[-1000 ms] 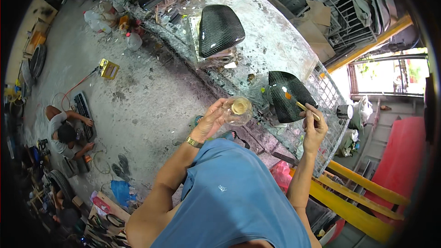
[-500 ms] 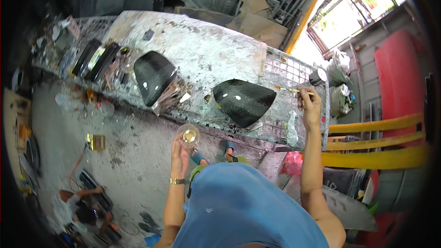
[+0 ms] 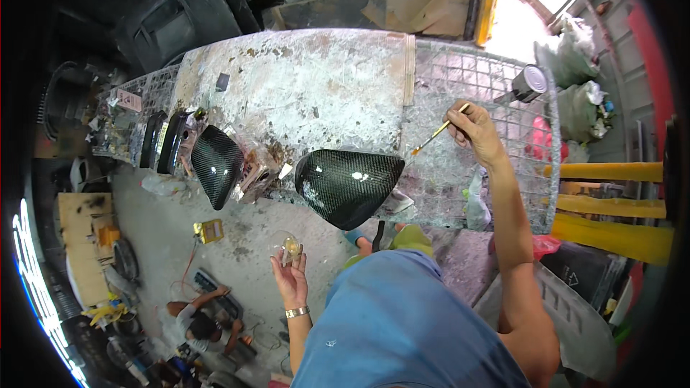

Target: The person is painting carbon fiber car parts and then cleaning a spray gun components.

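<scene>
Pinched in the fingers of my right hand (image 3: pixel 474 133) is a thin paintbrush (image 3: pixel 437 133), slanting down to the left. Its orange-brown tip is close to the right corner of a glossy black carbon-fibre shell (image 3: pixel 348 185), shaped like a car mirror cover; whether they touch I cannot tell. Low on the left, my left hand (image 3: pixel 291 284) holds up a clear round plastic cup (image 3: pixel 282 246) with a little yellowish stuff in it. A second, similar carbon-fibre shell (image 3: pixel 217 165) stands farther left along the bench edge.
The bench top (image 3: pixel 309 79) is pale and paint-stained, with wire mesh at its right end. A tin can (image 3: pixel 530 83) stands there. Two black parts (image 3: pixel 162 142) lie at the left. On the floor are a yellow tin (image 3: pixel 208 231) and a crouching person (image 3: pixel 207 323).
My view has turned, shifting the bench and shells in the picture. The brush, nearly level before, now slants down with its tip toward the nearer shell. Both hands keep their hold.
</scene>
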`<state>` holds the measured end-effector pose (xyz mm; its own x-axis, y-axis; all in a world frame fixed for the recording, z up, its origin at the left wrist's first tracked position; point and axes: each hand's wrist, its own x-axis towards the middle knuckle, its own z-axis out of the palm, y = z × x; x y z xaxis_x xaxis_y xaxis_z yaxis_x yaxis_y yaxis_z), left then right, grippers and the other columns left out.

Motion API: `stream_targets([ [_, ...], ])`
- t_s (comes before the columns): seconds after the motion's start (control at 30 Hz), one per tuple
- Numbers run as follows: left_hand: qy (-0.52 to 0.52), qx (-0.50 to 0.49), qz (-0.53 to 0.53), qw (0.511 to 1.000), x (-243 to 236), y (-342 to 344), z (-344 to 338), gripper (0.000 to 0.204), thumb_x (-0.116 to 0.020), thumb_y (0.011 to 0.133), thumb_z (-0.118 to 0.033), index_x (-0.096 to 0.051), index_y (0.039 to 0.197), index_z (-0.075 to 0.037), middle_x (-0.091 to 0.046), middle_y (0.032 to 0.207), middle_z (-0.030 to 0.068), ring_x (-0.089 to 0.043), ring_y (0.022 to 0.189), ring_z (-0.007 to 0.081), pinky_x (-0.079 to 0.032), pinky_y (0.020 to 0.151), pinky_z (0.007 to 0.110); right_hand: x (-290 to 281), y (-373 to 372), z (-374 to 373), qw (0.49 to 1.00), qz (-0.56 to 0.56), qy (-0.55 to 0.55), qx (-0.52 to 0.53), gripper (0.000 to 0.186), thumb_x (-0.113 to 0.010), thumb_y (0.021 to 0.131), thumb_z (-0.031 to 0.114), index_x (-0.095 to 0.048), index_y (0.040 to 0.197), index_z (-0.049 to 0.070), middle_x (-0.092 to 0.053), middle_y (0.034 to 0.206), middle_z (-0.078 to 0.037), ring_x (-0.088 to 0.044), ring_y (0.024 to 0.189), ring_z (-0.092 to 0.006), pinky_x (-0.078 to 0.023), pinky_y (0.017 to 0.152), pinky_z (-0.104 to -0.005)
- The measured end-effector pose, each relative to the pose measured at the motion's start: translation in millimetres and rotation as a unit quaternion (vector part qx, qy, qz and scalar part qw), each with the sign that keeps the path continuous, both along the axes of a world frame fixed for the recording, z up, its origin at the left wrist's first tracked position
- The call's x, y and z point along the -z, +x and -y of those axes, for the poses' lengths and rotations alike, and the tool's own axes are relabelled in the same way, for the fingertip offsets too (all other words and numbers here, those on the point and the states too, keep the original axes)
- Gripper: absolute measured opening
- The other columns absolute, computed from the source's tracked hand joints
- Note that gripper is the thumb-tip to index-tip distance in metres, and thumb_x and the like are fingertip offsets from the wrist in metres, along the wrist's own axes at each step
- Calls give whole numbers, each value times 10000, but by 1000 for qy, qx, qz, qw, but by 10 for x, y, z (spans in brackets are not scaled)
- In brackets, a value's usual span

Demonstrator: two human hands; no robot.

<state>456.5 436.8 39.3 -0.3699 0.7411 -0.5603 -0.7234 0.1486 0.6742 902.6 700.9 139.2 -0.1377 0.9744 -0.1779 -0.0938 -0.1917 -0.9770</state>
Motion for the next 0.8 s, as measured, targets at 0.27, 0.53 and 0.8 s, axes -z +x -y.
stream_targets([
  [0.27,-48,-74,-21,996,-235,386,63,531,-548,959,-508,-494,1244,-63,-523,1313,227,-531,1248,361,-487,1020,421,186,-79,-703,968,-7,-56,-243,240,-631,932,236,-584,772,63,-499,636,36,-396,547,-35,-291,483,-217],
  [0.53,-76,-102,-59,990,-339,773,49,547,-540,960,-515,-494,1248,-52,-528,1296,234,-553,1213,349,-501,1004,413,515,-715,-1139,897,-93,-33,-430,255,-666,912,225,-570,744,59,-535,664,34,-455,613,-62,-387,574,-247],
  [0.8,-93,-149,-74,982,-422,959,236,514,-532,964,-513,-538,1234,-76,-547,1311,224,-551,1229,350,-494,1011,407,655,-1305,-1356,863,-86,-41,-496,263,-666,898,245,-568,748,53,-532,637,27,-458,586,-63,-372,543,-256],
])
